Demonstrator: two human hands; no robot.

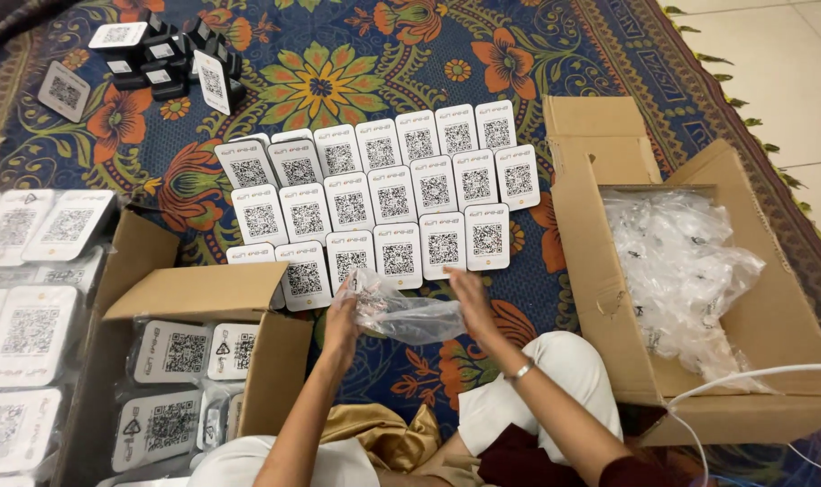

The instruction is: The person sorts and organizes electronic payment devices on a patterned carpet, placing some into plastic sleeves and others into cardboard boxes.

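My left hand (343, 311) pinches one end of a crumpled clear plastic bag (401, 314). My right hand (469, 298) touches the bag's other end with flat fingers and wears a thin bracelet at the wrist. Both hands hover just in front of a grid of white cards with square black code patterns (383, 194), laid in three rows on a floral rug (338, 81). The nearest cards of the front row lie right beyond my fingers.
An open cardboard box (600, 298) at right holds a heap of clear plastic bags (677, 271). Another open box (203, 293) at left holds wrapped cards. More wrapped cards (27, 334) lie far left. Small black stands with cards (162, 59) sit at top left. A white cable (744, 374) crosses the lower right.
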